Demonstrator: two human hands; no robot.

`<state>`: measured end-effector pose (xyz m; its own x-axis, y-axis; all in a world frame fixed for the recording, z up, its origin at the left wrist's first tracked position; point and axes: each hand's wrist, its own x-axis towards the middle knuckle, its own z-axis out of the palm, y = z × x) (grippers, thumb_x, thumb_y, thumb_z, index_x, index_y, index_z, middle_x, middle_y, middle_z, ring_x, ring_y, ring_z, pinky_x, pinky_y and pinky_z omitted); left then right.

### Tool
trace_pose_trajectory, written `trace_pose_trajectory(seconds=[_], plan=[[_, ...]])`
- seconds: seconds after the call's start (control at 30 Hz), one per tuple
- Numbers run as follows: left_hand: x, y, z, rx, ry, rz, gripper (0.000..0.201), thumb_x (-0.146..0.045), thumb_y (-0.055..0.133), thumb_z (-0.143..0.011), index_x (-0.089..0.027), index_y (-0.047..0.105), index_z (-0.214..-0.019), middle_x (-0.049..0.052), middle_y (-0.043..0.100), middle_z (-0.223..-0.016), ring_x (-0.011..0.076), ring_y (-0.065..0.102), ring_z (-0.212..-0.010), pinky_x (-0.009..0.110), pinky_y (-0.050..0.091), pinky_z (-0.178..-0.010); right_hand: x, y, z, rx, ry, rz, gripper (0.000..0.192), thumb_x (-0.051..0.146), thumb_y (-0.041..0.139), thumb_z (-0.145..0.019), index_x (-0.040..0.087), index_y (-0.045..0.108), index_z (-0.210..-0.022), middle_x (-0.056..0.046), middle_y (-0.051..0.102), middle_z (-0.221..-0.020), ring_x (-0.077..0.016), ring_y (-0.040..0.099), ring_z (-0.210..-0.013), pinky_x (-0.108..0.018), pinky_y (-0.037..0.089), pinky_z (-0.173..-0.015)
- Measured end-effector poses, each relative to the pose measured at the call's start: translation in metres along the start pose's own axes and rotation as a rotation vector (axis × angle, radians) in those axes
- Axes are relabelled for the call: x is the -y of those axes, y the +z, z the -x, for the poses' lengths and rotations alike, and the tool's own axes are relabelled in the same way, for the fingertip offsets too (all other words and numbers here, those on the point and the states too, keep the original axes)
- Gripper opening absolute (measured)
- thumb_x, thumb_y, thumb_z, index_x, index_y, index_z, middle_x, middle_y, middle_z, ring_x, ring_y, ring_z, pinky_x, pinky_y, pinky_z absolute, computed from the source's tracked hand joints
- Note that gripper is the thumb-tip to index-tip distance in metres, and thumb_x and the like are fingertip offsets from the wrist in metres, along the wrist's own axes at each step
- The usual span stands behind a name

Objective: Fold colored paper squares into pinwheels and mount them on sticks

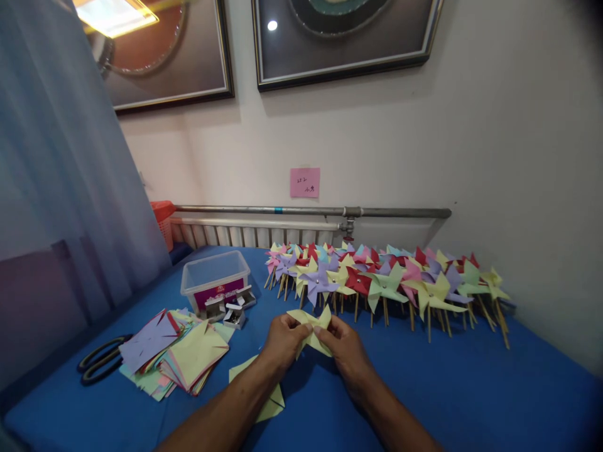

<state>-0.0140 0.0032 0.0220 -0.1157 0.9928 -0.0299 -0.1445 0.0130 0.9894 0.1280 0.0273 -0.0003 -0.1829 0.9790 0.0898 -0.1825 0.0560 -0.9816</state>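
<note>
Two bare hands meet over the blue cloth-covered table (471,402), both pinched on one pale yellow folded paper pinwheel blade piece (311,328). The left hand (281,342) grips its left edge with fingers curled shut on the paper; the right hand (346,348) clamps its right side the same way, thumb on top. The yellow piece is held just above the table, in front of the person, its long axis running roughly left to right with a slight tilt, one pointed tip rising toward the wall and another pointing down toward the left forearm.

Beneath the left forearm lies a flat pale yellow paper sheet (271,402). To the left sits a loose stack of coloured cut paper squares (179,355), with black-handled scissors (98,361) beside it. Behind the stack stands a clear plastic box (214,276), small metal-coloured bits (233,311) just in front of it. Along the wall runs a dense row of finished multicoloured paper pinwheels on wooden sticks (386,282).
</note>
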Motion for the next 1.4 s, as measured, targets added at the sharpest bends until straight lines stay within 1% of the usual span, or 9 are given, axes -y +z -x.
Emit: trace_pose_trajectory(seconds=[0.2, 0.43, 0.77, 0.9, 1.07, 1.17, 1.27, 1.33, 1.4], plan=[[-0.001, 0.002, 0.002, -0.026, -0.025, -0.026, 0.034, -0.041, 0.081, -0.057, -0.014, 0.06, -0.062, -0.002, 0.054, -0.051, 0.0082, 0.043, -0.045, 0.023, 0.032, -0.047, 0.006, 0.005, 0.004, -0.02, 0.04, 0.023, 0.047, 0.054, 0.084, -0.061, 0.015, 0.077, -0.087, -0.006, 0.076, -0.074, -0.0197, 0.064, -0.064, -0.029, 0.047, -0.059], [-0.002, 0.003, 0.002, 0.037, 0.038, -0.035, 0.026, -0.032, 0.076, -0.053, -0.016, 0.056, -0.057, -0.003, 0.053, -0.05, 0.0069, 0.041, -0.046, 0.021, 0.028, -0.048, 0.001, 0.004, 0.003, -0.079, 0.025, -0.007, 0.046, 0.053, 0.08, -0.064, 0.016, 0.078, -0.091, -0.005, 0.077, -0.074, -0.024, 0.068, -0.069, -0.031, 0.05, -0.061], [-0.005, 0.004, 0.004, 0.029, 0.003, -0.076, 0.018, -0.031, 0.068, -0.056, -0.018, 0.055, -0.056, -0.004, 0.052, -0.047, 0.0077, 0.041, -0.043, 0.022, 0.025, -0.047, -0.004, 0.006, 0.004, -0.058, 0.028, -0.017, 0.048, 0.054, 0.08, -0.064, 0.016, 0.076, -0.094, -0.005, 0.076, -0.074, -0.0226, 0.065, -0.067, -0.03, 0.049, -0.059], [0.0, 0.004, 0.003, 0.018, 0.012, -0.059, 0.019, -0.032, 0.068, -0.057, -0.018, 0.055, -0.056, -0.004, 0.052, -0.048, 0.0072, 0.04, -0.043, 0.022, 0.025, -0.047, -0.005, 0.006, 0.003, -0.055, 0.013, -0.017, 0.047, 0.052, 0.08, -0.066, 0.016, 0.076, -0.095, -0.006, 0.077, -0.077, -0.0216, 0.064, -0.068, -0.03, 0.049, -0.061], [0.005, 0.002, 0.0, 0.023, 0.029, -0.094, 0.021, -0.032, 0.07, -0.061, -0.018, 0.056, -0.058, -0.004, 0.052, -0.049, 0.0075, 0.04, -0.046, 0.022, 0.025, -0.048, -0.003, 0.008, 0.005, -0.088, 0.037, 0.002, 0.048, 0.055, 0.082, -0.062, 0.016, 0.076, -0.091, -0.005, 0.077, -0.076, -0.0229, 0.066, -0.068, -0.031, 0.049, -0.062], [-0.007, -0.005, -0.001, 0.073, 0.038, -0.173, 0.016, -0.028, 0.068, -0.064, -0.017, 0.057, -0.061, -0.005, 0.052, -0.052, 0.0079, 0.04, -0.048, 0.022, 0.027, -0.049, 0.002, 0.009, 0.008, -0.093, 0.072, -0.02, 0.05, 0.056, 0.082, -0.061, 0.016, 0.076, -0.091, -0.006, 0.077, -0.076, -0.0237, 0.067, -0.067, -0.031, 0.049, -0.06], [-0.027, -0.019, 0.008, 0.077, 0.093, -0.366, 0.009, -0.024, 0.064, -0.07, -0.016, 0.065, -0.075, -0.003, 0.06, -0.064, 0.0103, 0.048, -0.055, 0.023, 0.034, -0.054, 0.009, 0.007, 0.009, -0.108, 0.085, -0.088, 0.05, 0.055, 0.084, -0.061, 0.017, 0.074, -0.092, -0.006, 0.078, -0.076, -0.0254, 0.069, -0.07, -0.033, 0.051, -0.064], [-0.036, -0.029, 0.027, 0.095, 0.184, -0.569, 0.01, -0.023, 0.061, -0.076, -0.017, 0.068, -0.081, 0.0, 0.067, -0.074, 0.0136, 0.057, -0.066, 0.024, 0.04, -0.063, 0.013, 0.003, 0.008, -0.157, 0.075, -0.121, 0.048, 0.055, 0.084, -0.061, 0.018, 0.072, -0.09, -0.005, 0.078, -0.076, -0.0264, 0.071, -0.072, -0.034, 0.053, -0.066], [-0.033, -0.038, 0.053, 0.171, 0.341, -0.798, 0.011, -0.02, 0.059, -0.082, -0.019, 0.069, -0.083, 0.002, 0.07, -0.083, 0.0168, 0.062, -0.079, 0.027, 0.043, -0.073, 0.015, -0.003, 0.005, -0.213, 0.062, -0.141, 0.046, 0.054, 0.084, -0.061, 0.019, 0.072, -0.087, -0.005, 0.078, -0.075, -0.0265, 0.071, -0.072, -0.035, 0.054, -0.066]])
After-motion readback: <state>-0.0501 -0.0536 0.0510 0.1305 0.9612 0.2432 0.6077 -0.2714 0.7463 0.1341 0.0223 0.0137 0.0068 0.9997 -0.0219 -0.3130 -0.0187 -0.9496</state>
